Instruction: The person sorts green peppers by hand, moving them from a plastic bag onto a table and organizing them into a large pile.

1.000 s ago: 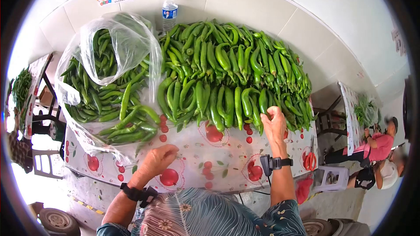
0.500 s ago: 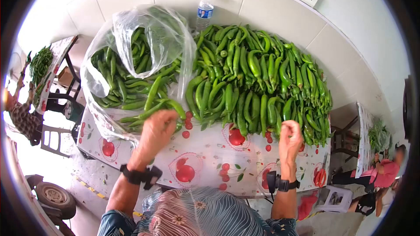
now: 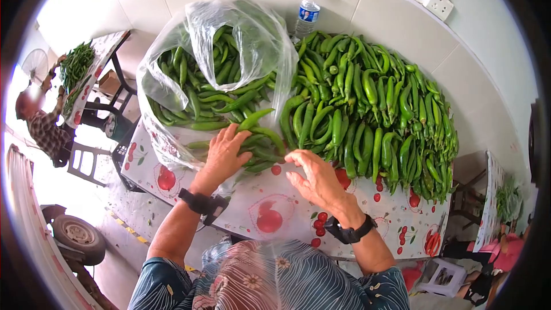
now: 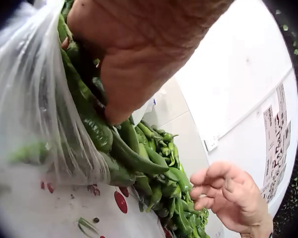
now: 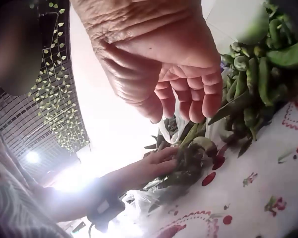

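Note:
Long green chili peppers fill a clear plastic bag that lies with its mouth toward the person. My left hand rests on the peppers at that mouth, fingers spread and thumb out to the right. In the left wrist view its thumb and palm lie over several peppers, and the fingertips are partly hidden. My right hand hovers just right of them, palm turned inward. The right wrist view shows its fingers loosely bent with nothing between them. Right of the bag, more peppers lie lined up in rows.
A water bottle stands against the wall behind the peppers. Red-handled scissors lie at the right end of the fruit-patterned tablecloth. A plastic stool is beside the table, and another person works at a left-hand table.
My left hand has moved up from the table's front onto the peppers at the bag mouth. The right hand has come left from the rows, its fingers loosening. The head view has shifted left.

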`<state>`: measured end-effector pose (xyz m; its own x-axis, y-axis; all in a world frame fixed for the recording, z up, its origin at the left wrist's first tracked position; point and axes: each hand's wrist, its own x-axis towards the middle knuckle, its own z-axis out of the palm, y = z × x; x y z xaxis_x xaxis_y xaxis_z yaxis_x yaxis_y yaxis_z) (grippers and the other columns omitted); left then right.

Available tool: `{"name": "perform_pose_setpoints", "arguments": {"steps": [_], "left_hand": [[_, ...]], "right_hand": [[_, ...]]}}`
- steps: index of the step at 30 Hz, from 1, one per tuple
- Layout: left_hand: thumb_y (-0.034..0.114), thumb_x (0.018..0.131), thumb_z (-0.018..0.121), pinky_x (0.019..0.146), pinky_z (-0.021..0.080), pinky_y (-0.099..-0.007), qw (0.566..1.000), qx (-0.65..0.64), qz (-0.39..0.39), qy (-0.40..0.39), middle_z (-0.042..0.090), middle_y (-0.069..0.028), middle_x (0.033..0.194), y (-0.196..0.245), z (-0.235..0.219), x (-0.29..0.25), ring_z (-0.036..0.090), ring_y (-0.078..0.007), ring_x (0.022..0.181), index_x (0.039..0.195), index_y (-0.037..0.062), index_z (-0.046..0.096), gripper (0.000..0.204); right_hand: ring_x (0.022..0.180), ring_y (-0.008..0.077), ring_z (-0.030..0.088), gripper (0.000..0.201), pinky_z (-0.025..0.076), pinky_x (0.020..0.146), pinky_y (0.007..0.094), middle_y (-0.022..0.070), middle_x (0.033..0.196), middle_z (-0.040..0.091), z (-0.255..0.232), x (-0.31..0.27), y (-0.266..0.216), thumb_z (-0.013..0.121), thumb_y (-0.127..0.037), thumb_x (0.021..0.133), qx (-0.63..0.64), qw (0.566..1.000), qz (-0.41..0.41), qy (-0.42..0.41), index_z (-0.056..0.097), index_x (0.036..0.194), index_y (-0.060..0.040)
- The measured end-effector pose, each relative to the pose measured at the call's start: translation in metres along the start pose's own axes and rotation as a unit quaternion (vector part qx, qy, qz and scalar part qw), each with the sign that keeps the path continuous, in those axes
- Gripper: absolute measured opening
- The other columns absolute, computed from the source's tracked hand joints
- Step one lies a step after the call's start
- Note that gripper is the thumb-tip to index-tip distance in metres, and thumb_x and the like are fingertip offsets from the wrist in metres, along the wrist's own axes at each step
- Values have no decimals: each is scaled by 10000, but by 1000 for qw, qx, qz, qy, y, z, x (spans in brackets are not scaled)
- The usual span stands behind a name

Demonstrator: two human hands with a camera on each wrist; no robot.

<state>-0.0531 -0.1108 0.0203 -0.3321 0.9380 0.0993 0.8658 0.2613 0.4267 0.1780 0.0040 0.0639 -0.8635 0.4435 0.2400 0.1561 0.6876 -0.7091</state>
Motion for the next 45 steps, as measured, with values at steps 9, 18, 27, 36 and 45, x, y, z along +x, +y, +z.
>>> {"name": "perform_pose_setpoints", "arguments": {"steps": [9,18,27,36,45], "left_hand": [[45,678,697,940,420,-474,993,-53,104,12,510,-176,1260,0,-3,-17,515,-382,1131,1029,94,587,371],[31,772,649,972,464,-379,985,-152,30,75,611,-138,1207,-35,-51,-7,595,-270,1129,1152,76,607,384],[345,954,578,884,499,-399,629,-732,-202,170,610,-117,1226,-92,-101,50,573,-249,1126,1280,58,535,436],[173,918,592,865,477,-292,923,-369,-80,-80,613,-46,1166,-70,-80,63,555,-122,1042,1220,20,578,339],[104,825,642,922,479,-326,940,-119,-118,296,603,-155,1228,-178,-114,110,583,-215,1099,1308,59,503,505]], "right_hand": [[1068,351,586,479,479,925,409,191,1194,593,23,42,7,721,-146,774,-111,992,41,-44,531,1190,-6],[1026,354,610,372,496,869,411,186,1107,639,-1,47,-9,676,-185,825,-54,987,61,-139,586,1126,15],[1076,199,579,562,496,805,323,118,1219,590,-23,99,-9,643,-306,918,353,915,180,-70,448,1341,8],[1103,166,511,685,487,815,331,65,1272,490,48,179,-1,700,-334,867,551,780,295,37,357,1398,-69],[833,182,653,166,531,764,357,37,878,668,25,213,-25,609,-216,926,728,679,97,19,624,1035,-92]]}}
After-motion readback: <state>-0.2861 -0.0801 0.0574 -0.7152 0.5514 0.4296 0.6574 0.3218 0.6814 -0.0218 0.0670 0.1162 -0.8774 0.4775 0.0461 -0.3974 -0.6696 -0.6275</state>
